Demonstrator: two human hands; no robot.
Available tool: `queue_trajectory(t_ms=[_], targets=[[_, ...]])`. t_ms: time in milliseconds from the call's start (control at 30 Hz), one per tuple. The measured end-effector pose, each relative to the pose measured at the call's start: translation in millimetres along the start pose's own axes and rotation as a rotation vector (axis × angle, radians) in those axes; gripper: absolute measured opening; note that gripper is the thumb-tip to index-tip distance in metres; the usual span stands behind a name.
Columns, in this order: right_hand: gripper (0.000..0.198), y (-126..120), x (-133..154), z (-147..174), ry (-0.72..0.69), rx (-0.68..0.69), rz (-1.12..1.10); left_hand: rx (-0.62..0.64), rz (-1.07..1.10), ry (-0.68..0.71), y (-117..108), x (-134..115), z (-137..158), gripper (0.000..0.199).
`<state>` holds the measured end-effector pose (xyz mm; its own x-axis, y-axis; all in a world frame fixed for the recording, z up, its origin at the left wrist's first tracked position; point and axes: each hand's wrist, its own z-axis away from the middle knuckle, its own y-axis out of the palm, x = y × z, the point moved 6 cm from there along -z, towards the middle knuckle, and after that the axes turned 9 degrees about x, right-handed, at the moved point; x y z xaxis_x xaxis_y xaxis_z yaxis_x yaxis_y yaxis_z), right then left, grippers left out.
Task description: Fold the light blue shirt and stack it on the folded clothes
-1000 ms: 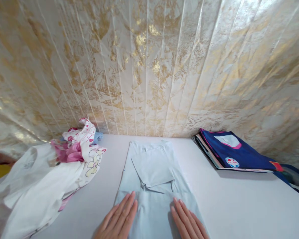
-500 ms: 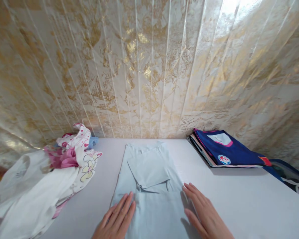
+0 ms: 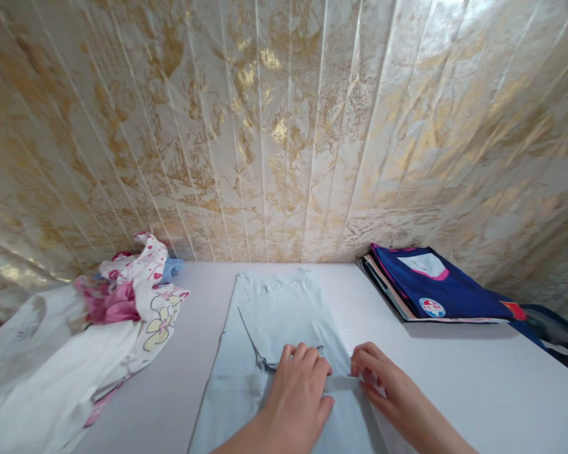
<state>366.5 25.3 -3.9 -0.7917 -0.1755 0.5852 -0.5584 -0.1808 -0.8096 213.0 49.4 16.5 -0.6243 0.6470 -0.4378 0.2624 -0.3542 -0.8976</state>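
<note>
A long, narrow, pale blue folded garment (image 3: 284,315) lies flat on the white table in the middle of the head view, with a cross fold in its nearer part. My left hand (image 3: 296,397) rests on top of it at that fold, fingers bent but not closed, thumb apart. It covers part of a flap whose edge shows dark. At the garment's right edge, my right hand (image 3: 378,378) pinches the cloth at the end of the fold between thumb and fingers.
To the left is a loose heap of white and pink clothes (image 3: 118,309). Folded clothes with a dark blue garment (image 3: 454,293) on top are stacked at the back right. A gold-patterned curtain (image 3: 284,139) hangs behind the white table (image 3: 430,378).
My left hand has moved right, from the garment's left edge onto its middle. The flat right hand has closed on the cloth at the right edge.
</note>
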Motion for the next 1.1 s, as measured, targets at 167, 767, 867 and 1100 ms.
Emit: queue_trajectory(t_ms=[167,767,867,1100], targets=[[0.034,-2,6,4,-0.037,0.044,-0.007,0.01,0.043,0.069,5,6,5,0.011],[0.015,0,12,9,0.035,0.115,-0.047,0.201,0.047,-0.071,-5,16,-34,0.006],[0.019,-1,10,7,0.041,0.099,-0.116,0.193,0.091,-0.048,-6,13,-31,0.005],[0.022,4,-5,4,0.146,0.038,-0.254,0.174,0.133,-0.052,-11,10,-30,0.014]])
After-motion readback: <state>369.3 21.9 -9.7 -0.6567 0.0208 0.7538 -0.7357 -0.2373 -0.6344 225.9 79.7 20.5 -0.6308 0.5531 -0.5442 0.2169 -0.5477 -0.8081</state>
